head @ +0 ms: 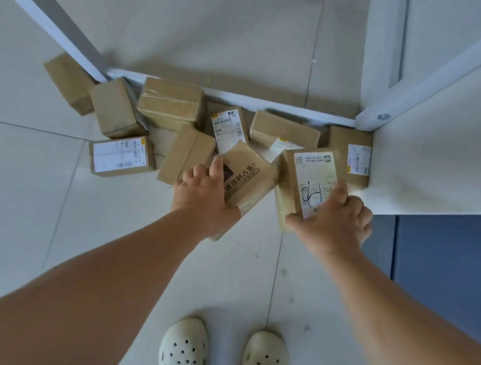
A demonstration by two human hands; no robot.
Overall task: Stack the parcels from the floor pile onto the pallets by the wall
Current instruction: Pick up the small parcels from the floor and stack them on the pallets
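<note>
1. Head view: reaches forward and down with both bare arms, forearms running in from the lower corners toward the parcels.
2. Grips the printed parcel (248, 180) with the left hand (203, 192). Curls the fingers over its far left edge, lays the palm on the top face and covers the near corner with the wrist.
3. Grips the labelled parcel (304, 173) with the right hand (338, 217). Stretches the thumb along the near left corner, wraps the fingers round the right edge and covers the lower end of the white label with its black pen scribble.
4. Has the two held parcels just beside each other at the near edge of the heap, both tilted. Cannot tell whether they touch, nor whether either is clear of the floor.
5. Beyond the hands, the floor pile (186, 154): brown cardboard boxes jumbled on the pale tile floor (113, 229), several with white shipping labels, one taped box (170, 103) at the back.
6. Behind the pile and touching its far boxes, a white frame rail (241, 96), with a slanted white post rising from its left end.
7. To the right, a white panel (437, 176) hemming in the pile's right end. Nearer, a blue surface (443, 273).
8. At the bottom edge, a pair of white perforated clogs (184, 349) on the tiles, well apart from the parcels.
</note>
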